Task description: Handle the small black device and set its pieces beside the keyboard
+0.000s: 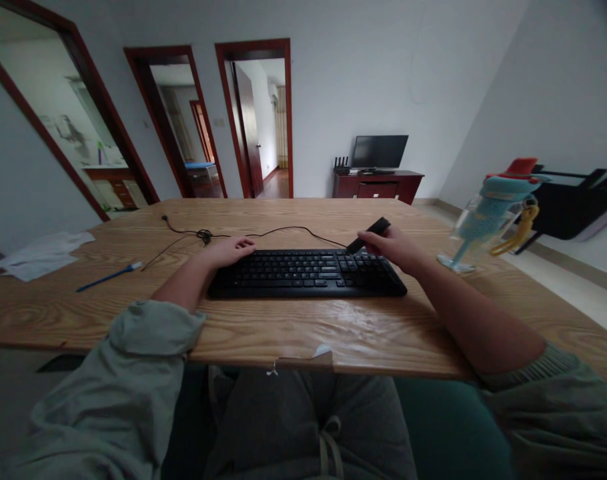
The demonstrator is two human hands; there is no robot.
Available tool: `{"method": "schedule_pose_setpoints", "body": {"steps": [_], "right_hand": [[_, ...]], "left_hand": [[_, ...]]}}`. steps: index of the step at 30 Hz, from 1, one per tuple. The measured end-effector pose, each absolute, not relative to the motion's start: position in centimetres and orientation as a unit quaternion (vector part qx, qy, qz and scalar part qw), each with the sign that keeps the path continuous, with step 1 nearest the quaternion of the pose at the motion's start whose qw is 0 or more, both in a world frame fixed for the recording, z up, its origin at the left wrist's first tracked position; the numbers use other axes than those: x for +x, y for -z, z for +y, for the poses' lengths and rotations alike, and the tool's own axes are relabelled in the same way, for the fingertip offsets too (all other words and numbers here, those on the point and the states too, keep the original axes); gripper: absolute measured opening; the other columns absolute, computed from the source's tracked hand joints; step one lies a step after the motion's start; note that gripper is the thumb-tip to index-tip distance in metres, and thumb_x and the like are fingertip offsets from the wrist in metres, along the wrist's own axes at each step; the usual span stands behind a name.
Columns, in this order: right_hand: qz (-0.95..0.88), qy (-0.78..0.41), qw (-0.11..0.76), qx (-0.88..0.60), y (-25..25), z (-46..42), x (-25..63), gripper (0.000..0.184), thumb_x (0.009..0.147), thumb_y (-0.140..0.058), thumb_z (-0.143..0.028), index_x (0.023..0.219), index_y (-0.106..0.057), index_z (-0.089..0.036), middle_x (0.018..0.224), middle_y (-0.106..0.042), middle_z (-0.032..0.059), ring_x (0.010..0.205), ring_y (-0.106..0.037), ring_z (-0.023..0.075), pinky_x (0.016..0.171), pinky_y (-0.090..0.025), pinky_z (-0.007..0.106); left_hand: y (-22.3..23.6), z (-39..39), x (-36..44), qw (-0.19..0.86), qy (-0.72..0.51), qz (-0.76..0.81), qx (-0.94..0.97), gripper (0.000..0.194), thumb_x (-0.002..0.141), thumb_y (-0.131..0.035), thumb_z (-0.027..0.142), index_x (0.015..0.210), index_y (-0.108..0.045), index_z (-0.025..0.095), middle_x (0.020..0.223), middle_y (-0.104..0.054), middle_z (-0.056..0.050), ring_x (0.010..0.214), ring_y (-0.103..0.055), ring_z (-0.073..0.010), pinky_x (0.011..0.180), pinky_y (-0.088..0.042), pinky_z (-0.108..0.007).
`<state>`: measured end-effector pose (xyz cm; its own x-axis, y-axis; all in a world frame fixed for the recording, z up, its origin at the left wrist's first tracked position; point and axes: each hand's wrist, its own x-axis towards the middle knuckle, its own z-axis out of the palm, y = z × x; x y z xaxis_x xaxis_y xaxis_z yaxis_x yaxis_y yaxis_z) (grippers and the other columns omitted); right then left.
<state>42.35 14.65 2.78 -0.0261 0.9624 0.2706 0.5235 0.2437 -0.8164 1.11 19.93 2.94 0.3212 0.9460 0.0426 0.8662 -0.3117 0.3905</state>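
A black keyboard (293,272) lies flat on the wooden table in front of me. My left hand (229,251) holds its upper left corner, the fingers bent over the far edge. Above the number keys, my right hand (391,245) is closed around a short black oblong tool (376,229) that looks like a brush. The tool slants down to the left, and its lower end reaches the top right part of the keys. Whether that end has bristles I cannot make out.
Behind the keyboard runs a thin black cable (288,229) with a tangled knot. To the left lie a blue stick-like brush (106,277) with a white end and a white cloth (43,257). A blue bottle (488,220) with a red lid stands at the right of the table (293,327).
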Motion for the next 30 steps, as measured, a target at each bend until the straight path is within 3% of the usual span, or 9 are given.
{"method": "schedule_pose_setpoints", "body": {"steps": [4,7,11,16,22,26,30], "right_hand": [[-0.567,-0.307,0.474,-0.600,-1.9,16.4,43.8,0.034,0.080,-0.061,-0.052,0.074,-0.057,-0.018,0.064,-0.059,0.0029,0.056,-0.051,0.0129,0.049,-0.039,0.025],[-0.510,-0.347,0.465,-0.635,-1.5,17.0,44.3,0.031,0.080,-0.061,-0.050,0.078,-0.057,-0.019,0.068,-0.061,0.0034,0.057,-0.053,0.0126,0.049,-0.041,0.024],[-0.475,-0.348,0.475,-0.654,-1.9,16.7,44.0,0.029,0.080,-0.060,-0.049,0.079,-0.058,-0.019,0.073,-0.063,0.0046,0.059,-0.054,0.0131,0.051,-0.043,0.024],[-0.470,-0.343,0.492,-0.648,-3.0,16.3,43.7,0.032,0.076,-0.061,-0.053,0.081,-0.058,-0.021,0.080,-0.067,0.0070,0.064,-0.057,0.0166,0.051,-0.044,0.028],[-0.471,-0.306,0.517,-0.646,-3.9,16.3,44.0,0.028,0.075,-0.062,-0.047,0.079,-0.058,-0.020,0.073,-0.068,0.0083,0.061,-0.057,0.0183,0.050,-0.043,0.031],[-0.526,-0.205,0.586,-0.582,-4.7,15.6,43.3,0.030,0.075,-0.066,-0.047,0.079,-0.062,-0.018,0.074,-0.068,0.0092,0.065,-0.058,0.0190,0.055,-0.044,0.030],[-0.648,-0.193,0.548,-0.493,-5.1,14.2,40.1,0.039,0.075,-0.065,-0.052,0.089,-0.067,-0.016,0.078,-0.068,0.0074,0.065,-0.058,0.0176,0.057,-0.045,0.029]], "left_hand": [[-3.4,16.8,0.1,0.154,-0.155,0.556,0.802,0.072,0.075,-0.051,0.067,0.132,-0.054,0.023,0.138,-0.054,-0.008,0.127,-0.049,-0.0275,0.106,-0.038,-0.036],[-3.3,13.7,0.1,0.152,-0.107,0.523,0.832,0.094,0.061,-0.068,0.067,0.142,-0.043,0.027,0.155,-0.030,-0.007,0.139,-0.034,-0.0325,0.113,-0.031,-0.041],[-2.6,10.9,1.0,0.125,-0.084,0.516,0.843,0.102,0.052,-0.075,0.065,0.142,-0.042,0.032,0.161,-0.007,-0.004,0.144,-0.019,-0.0373,0.116,-0.025,-0.048],[-1.7,10.5,1.5,0.093,-0.136,0.522,0.837,0.084,0.061,-0.071,0.063,0.135,-0.050,0.031,0.161,-0.009,-0.003,0.143,-0.023,-0.0344,0.116,-0.026,-0.046],[-1.1,11.1,3.7,0.049,-0.167,0.492,0.853,0.063,0.069,-0.066,0.063,0.119,-0.061,0.024,0.155,-0.029,-0.008,0.140,-0.031,-0.0321,0.116,-0.026,-0.047],[-0.5,11.5,6.5,0.032,-0.178,0.487,0.855,0.068,0.071,-0.062,0.066,0.125,-0.057,0.024,0.153,-0.032,-0.010,0.136,-0.037,-0.0323,0.114,-0.030,-0.046],[-0.3,12.4,9.3,0.013,-0.172,0.507,0.845,0.076,0.072,-0.060,0.068,0.135,-0.049,0.026,0.153,-0.031,-0.012,0.134,-0.039,-0.0358,0.111,-0.033,-0.049]]}}
